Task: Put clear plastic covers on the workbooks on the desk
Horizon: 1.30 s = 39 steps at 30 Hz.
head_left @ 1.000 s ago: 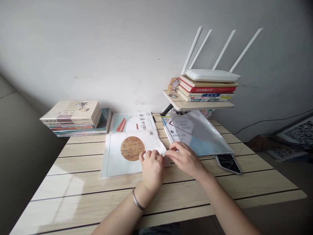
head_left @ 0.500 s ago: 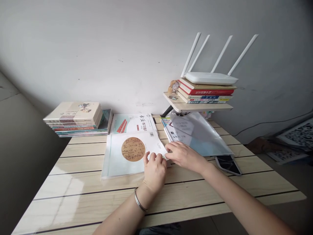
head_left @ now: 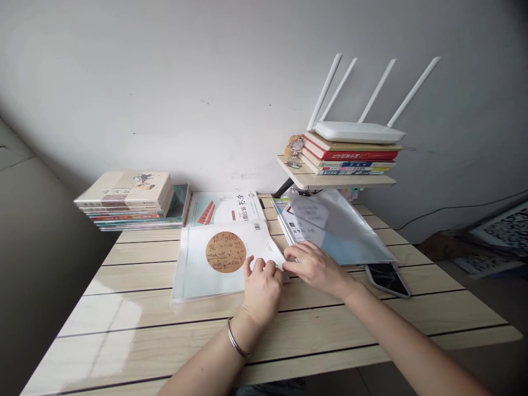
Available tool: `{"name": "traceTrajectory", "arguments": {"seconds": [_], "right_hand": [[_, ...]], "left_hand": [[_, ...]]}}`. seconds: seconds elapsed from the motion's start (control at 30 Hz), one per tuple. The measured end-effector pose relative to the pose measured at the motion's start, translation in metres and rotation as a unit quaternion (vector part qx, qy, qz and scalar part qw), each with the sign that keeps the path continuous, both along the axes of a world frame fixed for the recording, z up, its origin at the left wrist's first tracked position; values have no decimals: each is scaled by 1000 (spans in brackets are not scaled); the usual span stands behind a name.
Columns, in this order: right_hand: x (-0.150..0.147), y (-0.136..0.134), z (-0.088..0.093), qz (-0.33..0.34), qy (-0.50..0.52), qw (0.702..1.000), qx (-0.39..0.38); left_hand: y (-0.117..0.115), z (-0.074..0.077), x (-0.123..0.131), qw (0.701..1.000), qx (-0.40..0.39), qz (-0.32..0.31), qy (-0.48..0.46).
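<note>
A workbook (head_left: 193,264) lies spread with its printed cover up, its near half bearing a brown circle of calligraphy. Shiny edges suggest a clear sleeve around it. My left hand (head_left: 263,289) rests at its near right corner, fingers curled over the edge. At the same corner my right hand (head_left: 315,268) is closed, thumb and fingertips pinching the edge; the exact grip is partly hidden behind the fingers. Just beyond my right hand lies a math book (head_left: 291,225) beneath a clear plastic sheet (head_left: 355,236).
At the left stands a stack of books (head_left: 124,192). A raised shelf (head_left: 338,180) at the back right carries books (head_left: 355,155) under a white router (head_left: 358,132). A phone (head_left: 388,279) lies on the slatted table (head_left: 165,341), partly under the plastic sheet.
The view has shifted slightly. My right hand has edged a little to the right along the workbook's corner; my left hand stays nearly in place.
</note>
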State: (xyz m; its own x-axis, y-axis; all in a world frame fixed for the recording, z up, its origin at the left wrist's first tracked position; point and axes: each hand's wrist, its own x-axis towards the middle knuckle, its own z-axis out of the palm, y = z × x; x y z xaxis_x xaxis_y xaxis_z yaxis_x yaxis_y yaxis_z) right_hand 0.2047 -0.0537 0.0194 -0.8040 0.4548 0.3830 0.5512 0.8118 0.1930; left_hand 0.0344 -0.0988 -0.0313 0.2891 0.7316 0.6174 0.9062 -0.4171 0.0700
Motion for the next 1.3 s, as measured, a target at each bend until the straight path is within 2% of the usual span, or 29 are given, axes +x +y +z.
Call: {"name": "traceTrajectory", "arguments": {"seconds": [0.1, 0.33, 0.47, 0.77, 0.9, 1.0, 1.07, 1.2, 1.3], "right_hand": [[0, 3, -1, 2, 22, 1000, -4], [6, 3, -12, -12, 145, 988, -56], [8, 1, -18, -29, 157, 983, -86], [2, -6, -15, -6, 127, 991, 50], [2, -8, -13, 5, 72, 995, 65], [3, -7, -16, -1, 89, 995, 51], [3, -7, -19, 5, 120, 992, 38], [4, -8, -30, 23, 188, 982, 14], [6, -10, -40, 7, 223, 975, -16]], "left_hand": [[0, 0, 0, 1000, 8, -2, -1], [0, 0, -1, 1000, 2, -5, 0], [-1, 2, -2, 1000, -6, -13, 2], [-1, 2, -2, 999, -31, -17, 12], [-1, 2, -2, 999, -30, -20, 15], [-1, 4, -3, 999, -30, -30, 26], [-3, 9, -4, 997, -46, -45, 46], [-14, 23, -10, 982, -134, -72, 107], [-28, 31, -28, 974, -177, -80, 117]]}}
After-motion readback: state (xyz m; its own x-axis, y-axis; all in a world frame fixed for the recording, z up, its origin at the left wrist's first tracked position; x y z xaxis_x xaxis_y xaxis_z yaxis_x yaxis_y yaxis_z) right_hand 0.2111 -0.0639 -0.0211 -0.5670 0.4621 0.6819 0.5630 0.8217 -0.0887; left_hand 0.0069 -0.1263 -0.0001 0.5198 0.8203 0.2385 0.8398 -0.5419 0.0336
